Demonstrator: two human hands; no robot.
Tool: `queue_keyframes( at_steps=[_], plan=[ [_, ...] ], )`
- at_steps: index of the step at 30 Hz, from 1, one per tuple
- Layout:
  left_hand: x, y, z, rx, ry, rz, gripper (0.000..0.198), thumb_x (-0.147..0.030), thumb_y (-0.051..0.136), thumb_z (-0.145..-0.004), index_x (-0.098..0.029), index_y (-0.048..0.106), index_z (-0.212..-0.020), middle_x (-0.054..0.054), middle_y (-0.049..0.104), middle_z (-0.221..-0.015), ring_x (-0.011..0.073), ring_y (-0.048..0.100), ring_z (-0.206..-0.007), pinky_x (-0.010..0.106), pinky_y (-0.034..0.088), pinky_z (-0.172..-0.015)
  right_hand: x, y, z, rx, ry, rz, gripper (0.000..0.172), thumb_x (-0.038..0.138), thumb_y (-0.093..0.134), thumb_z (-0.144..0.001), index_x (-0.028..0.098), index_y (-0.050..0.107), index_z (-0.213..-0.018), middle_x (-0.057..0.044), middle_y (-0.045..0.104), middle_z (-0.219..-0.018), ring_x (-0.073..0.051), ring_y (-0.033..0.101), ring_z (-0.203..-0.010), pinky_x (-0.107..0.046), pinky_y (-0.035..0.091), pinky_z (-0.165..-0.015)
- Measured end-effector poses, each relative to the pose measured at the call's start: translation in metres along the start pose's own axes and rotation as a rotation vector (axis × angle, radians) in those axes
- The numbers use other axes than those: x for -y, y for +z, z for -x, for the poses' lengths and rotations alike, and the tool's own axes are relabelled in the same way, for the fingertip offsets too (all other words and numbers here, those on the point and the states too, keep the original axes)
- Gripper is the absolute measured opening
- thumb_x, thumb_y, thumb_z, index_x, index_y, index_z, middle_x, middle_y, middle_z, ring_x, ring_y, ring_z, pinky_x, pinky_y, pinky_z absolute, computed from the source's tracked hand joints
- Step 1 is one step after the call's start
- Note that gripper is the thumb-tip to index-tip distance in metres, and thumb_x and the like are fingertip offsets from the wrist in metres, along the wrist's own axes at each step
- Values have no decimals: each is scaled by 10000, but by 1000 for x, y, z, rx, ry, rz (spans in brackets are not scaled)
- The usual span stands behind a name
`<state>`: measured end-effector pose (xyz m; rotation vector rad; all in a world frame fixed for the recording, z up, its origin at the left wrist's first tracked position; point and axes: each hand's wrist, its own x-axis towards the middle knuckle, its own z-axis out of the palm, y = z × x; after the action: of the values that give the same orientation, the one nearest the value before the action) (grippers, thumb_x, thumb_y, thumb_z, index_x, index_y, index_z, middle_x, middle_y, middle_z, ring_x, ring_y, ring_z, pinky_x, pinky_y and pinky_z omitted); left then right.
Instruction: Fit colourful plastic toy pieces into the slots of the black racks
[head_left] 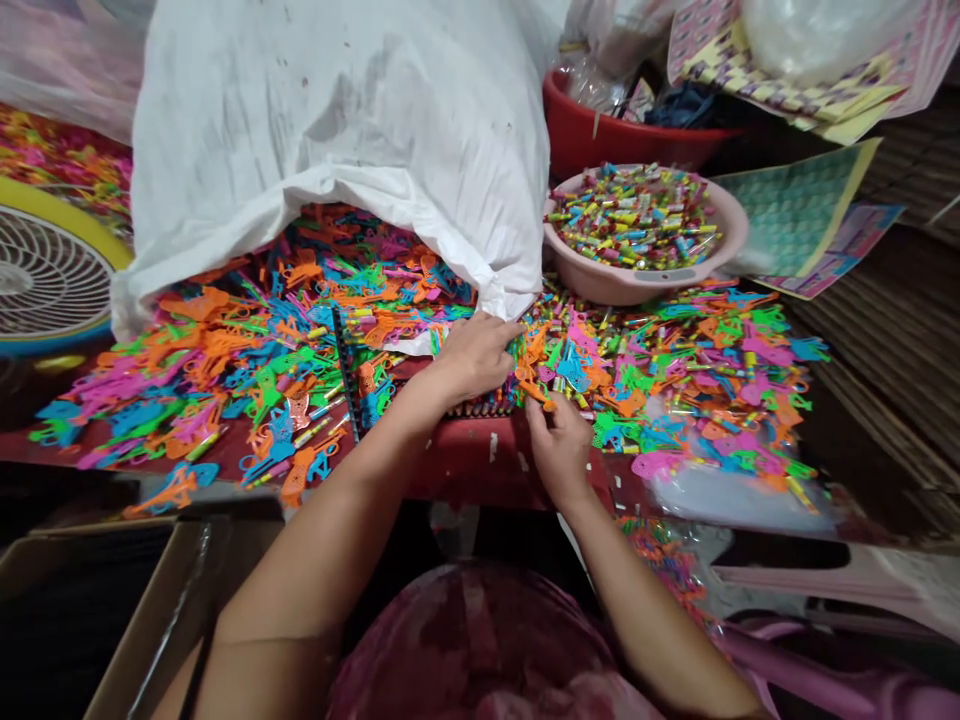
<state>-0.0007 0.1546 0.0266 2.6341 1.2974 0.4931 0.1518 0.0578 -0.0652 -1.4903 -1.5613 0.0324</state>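
Grip of right hand pinches orange plastic piece; left hand grip unclear amid pile; best to pinch pieces singly.

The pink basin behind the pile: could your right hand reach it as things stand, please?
Probably yes: the right hand pinches an orange piece, but only low, loose plastic pieces lie between it and the pink basin.

Soft light from above falls brightest on the white sack, nearly bleaching it. The plastic pieces at the middle of the table look sharp and saturated. Below its near edge, deep shadow; the wide lens bends and smears the corners.
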Motion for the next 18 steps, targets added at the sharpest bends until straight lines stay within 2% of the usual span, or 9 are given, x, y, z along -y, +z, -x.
queue_keyframes(
  at_steps=[14,18],
  plan=[
    [0,2,0,-1,-9,39,505,-175,440,-825,-231,606,-1298,75,683,-1217,277,541,-1118,438,419,-938,3,-5,-4,32,64,-4,265,342,512,-930,219,484,-697,58,404,-586,-120,395,-559,-250,289,-553],
    [0,2,0,1,-14,42,494,-173,444,-823,-232,612,-1284,75,682,-1219,281,541,-1112,442,415,-924,1,-4,-2,36,44,5,231,344,520,-928,208,539,-742,52,441,-608,-120,414,-565,-249,308,-569]
  ],
)
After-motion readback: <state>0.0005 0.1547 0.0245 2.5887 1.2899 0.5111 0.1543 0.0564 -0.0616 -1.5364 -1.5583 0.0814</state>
